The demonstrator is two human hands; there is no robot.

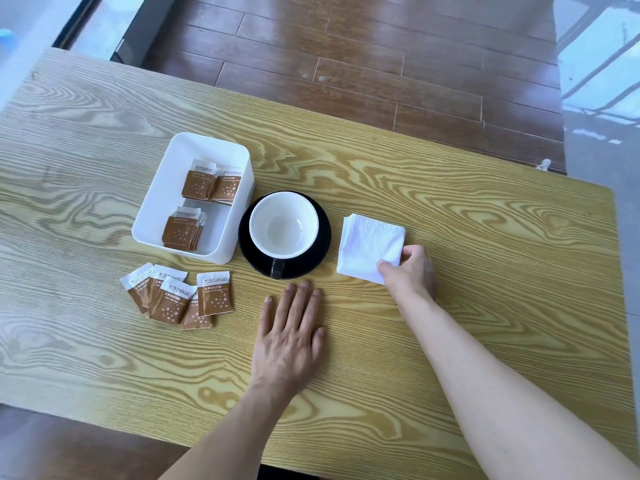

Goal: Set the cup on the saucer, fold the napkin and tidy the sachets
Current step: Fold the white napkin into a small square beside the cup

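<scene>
White-lined black ceramic cup (284,227) on black round saucer (317,258). Right hand (410,271) pinches folded white cloth napkin (369,245). Left hand (289,336) flat, fingers straight, on wooden table (485,237). Brown paper sachets (180,296) loose.

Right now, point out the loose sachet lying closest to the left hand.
The rightmost loose sachet, upright and fully visible, beside the left hand. The other loose sachets overlap in a pile farther left.

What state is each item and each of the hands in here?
cup: upright, empty, on saucer
saucer: under cup
napkin: folded, flat
loose sachets: overlapping on table
white box: open, holds sachets
left hand: flat on table
right hand: pinching napkin corner
</scene>
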